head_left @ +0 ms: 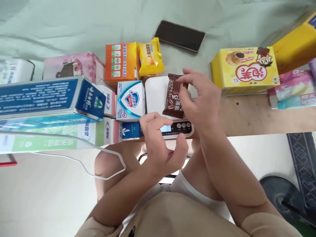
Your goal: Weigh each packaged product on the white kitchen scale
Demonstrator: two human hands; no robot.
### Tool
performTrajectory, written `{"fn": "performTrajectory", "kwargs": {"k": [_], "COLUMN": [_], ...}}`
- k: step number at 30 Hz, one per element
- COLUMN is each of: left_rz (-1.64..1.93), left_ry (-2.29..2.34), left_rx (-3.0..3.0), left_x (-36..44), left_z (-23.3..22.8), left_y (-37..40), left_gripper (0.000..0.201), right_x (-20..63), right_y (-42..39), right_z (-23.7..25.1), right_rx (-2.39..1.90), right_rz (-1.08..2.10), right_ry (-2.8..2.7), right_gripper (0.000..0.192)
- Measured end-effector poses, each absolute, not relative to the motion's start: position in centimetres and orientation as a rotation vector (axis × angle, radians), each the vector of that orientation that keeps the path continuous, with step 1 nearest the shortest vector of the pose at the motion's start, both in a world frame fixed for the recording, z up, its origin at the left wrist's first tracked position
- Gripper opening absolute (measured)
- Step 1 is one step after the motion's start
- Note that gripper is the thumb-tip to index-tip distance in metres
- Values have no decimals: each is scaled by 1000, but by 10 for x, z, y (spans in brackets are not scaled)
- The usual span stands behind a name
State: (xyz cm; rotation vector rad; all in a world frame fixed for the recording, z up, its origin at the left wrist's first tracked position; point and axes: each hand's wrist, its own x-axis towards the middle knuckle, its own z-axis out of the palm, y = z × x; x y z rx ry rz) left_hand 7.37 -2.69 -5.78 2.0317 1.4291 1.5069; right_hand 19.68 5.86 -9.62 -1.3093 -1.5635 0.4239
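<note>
A brown cocoa snack packet [172, 98] lies on the white plate of a kitchen scale [154, 95]. My right hand [203, 98] reaches over the packet's right side, its thumb and forefinger close together at the upper right edge in a pinch. My left hand [158, 144] hovers at the scale's front by the lit display, partly covering it. Its thumb and bent forefinger are apart, with nothing between them. Left of the scale sits a white-and-blue Safeguard soap box [130, 100].
An orange box [120, 62] and a yellow packet [150, 57] stand behind. A phone [180, 36] lies farther back. Yellow snack box [247, 69] at right; stacked toothpaste boxes [37, 98] at left. A white cable [98, 177] hangs over the front edge.
</note>
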Motion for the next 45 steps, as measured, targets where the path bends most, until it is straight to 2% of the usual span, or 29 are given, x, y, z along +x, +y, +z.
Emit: {"fn": "performTrajectory", "kwargs": {"k": [3, 6, 10, 17, 22, 27, 38, 41, 45], "left_rz": [1502, 1508, 1438, 1381, 1323, 1376, 1435, 1421, 1332], "left_ry": [1390, 1211, 930, 1043, 965, 805, 792, 803, 806], "left_rx": [2030, 2012, 1961, 1803, 1925, 1969, 1922, 1938, 1957], "left_x": [68, 62, 61, 77, 73, 70, 78, 79, 78], "left_z": [-54, -49, -42, -42, -52, -58, -62, -62, -60], "left_y": [-24, -23, -31, -51, -52, -44, -41, -39, -36], "left_gripper": [29, 20, 36, 41, 49, 47, 47, 46, 45], "right_x": [205, 212, 217, 214, 209, 209, 213, 213, 215], "right_y": [50, 46, 44, 44, 44, 43, 44, 42, 38], "right_z": [-96, -108, -126, -129, -129, -131, -122, -120, -120], "right_rx": [-1351, -1292, -1203, -1191, -1223, -1245, -1202, -1240, -1335], "right_rz": [405, 326, 294, 390, 381, 368, 244, 279, 379], "right_ry": [-1581, -1499, -1462, -1350, -1365, -1369, -1573, -1653, -1878], "right_gripper": [26, 27, 24, 22, 22, 23, 15, 29, 76]}}
